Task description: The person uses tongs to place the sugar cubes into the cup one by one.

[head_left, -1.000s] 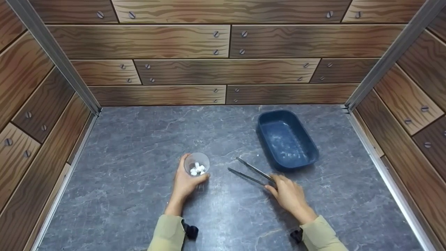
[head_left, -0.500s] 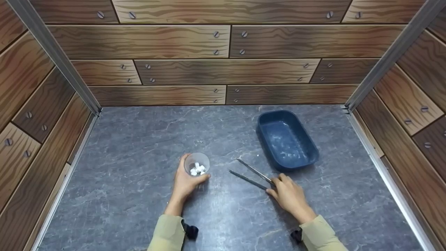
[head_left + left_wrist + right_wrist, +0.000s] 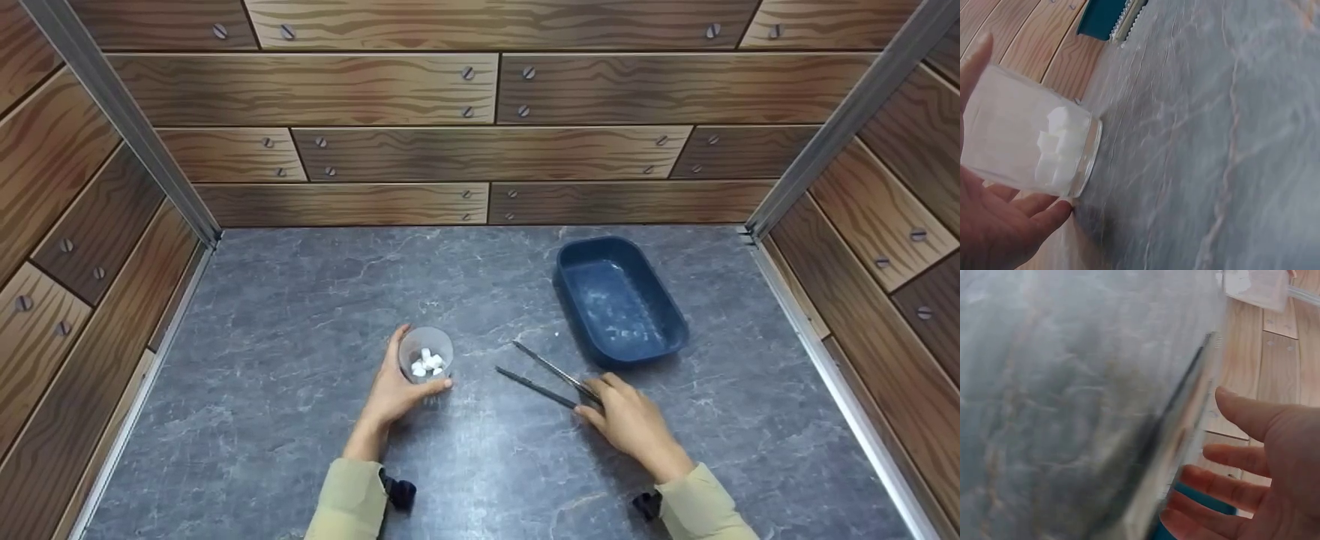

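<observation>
A clear cup (image 3: 418, 339) with several small white cubes (image 3: 427, 363) in its bottom stands upright on the grey tabletop. My left hand (image 3: 391, 390) is beside it, thumb and fingers spread loosely around its sides. In the left wrist view the thumb tip stands off the cup wall (image 3: 1005, 124). Metal tongs (image 3: 551, 370) lie on the table with their arms spread and serrated tips towards the cup. Behind them is my right hand (image 3: 634, 420); its fingers (image 3: 1224, 486) are extended next to the tongs (image 3: 1185, 416) in the right wrist view, without gripping them.
A dark blue rectangular tub (image 3: 679, 330) stands at the back right, just behind the tongs. One tiny white speck (image 3: 556, 334) lies on the tabletop (image 3: 300, 300) near it. Wood-patterned walls (image 3: 480, 150) border the work area at the back and both sides.
My left hand has loosened and drawn slightly back from the cup. The tongs have come down slightly to the tabletop, and my right hand has relaxed its hold and shifted back.
</observation>
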Available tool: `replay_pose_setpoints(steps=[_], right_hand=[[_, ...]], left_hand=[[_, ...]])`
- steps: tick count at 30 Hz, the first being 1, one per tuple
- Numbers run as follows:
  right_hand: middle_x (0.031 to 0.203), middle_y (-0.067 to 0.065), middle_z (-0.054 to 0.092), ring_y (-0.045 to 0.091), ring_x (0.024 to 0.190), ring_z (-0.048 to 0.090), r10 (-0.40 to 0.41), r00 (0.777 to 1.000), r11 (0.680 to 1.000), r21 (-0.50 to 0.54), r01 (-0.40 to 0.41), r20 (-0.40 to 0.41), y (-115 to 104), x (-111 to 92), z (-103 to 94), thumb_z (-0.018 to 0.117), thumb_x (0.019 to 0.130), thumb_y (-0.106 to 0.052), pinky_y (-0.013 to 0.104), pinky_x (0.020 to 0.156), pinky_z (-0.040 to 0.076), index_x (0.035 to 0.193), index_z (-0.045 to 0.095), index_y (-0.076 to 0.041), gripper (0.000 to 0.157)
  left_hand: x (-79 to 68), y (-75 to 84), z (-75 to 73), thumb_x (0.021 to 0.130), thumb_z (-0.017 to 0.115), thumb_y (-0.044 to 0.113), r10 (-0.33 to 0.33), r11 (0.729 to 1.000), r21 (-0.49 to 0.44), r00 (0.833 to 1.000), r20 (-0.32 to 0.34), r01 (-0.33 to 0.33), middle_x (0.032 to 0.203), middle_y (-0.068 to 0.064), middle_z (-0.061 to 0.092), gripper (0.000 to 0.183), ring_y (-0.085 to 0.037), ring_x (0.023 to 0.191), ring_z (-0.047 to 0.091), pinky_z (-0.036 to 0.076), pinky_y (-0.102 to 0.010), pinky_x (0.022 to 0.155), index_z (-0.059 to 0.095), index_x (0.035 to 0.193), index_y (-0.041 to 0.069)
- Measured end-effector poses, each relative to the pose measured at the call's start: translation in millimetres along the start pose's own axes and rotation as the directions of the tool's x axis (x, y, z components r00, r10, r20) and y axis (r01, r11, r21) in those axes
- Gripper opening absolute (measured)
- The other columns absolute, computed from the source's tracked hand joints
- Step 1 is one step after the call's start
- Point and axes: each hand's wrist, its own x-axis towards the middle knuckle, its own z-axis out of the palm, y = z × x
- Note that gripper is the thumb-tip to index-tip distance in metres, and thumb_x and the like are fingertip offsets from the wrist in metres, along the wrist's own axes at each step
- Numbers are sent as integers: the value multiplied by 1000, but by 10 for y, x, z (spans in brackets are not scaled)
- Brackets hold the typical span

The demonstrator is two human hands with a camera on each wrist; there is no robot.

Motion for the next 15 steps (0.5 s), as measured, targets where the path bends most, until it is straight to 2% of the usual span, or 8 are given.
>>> replay_pose_setpoints(steps=[4, 7, 12, 15], right_hand=[[97, -1, 58, 21, 80, 60, -49, 998, 998, 37, 51, -45, -47, 22, -136, 67, 82, -33, 41, 66, 49, 113, 63, -13, 38], [99, -1, 58, 19, 83, 58, -80, 991, 996, 30, 84, -111, -53, 47, -242, 65, 84, -31, 39, 68, 49, 114, 63, -14, 34], [108, 6, 57, 25, 93, 55, -114, 972, 993, -26, 111, -205, 22, 88, -395, 61, 86, -33, 42, 75, 47, 116, 62, -13, 36], [117, 11, 54, 30, 103, 51, -114, 965, 993, -45, 106, -238, 108, 112, -471, 58, 88, -34, 48, 82, 44, 120, 59, -13, 39]], left_hand=[[-12, 34, -64, 55, 85, 42, 25, 999, 23, 1000, -3, -25, 147, -6, 22, 117, -27, 132, 22, 24, -49, 103, 13, 146, 27], [-17, 77, -134, 57, 83, 45, 89, 994, 64, 996, -23, -87, 146, -8, 24, 116, -29, 130, 27, 26, -45, 103, 14, 146, 23], [-21, 158, -296, 64, 77, 48, 193, 965, 193, 980, -56, -179, 144, -8, 29, 98, -30, 129, 29, 24, -47, 103, 27, 144, 23], [-23, 196, -413, 68, 75, 47, 225, 939, 277, 973, -52, -202, 144, -8, 29, 85, -30, 129, 28, 24, -51, 102, 35, 140, 24]])
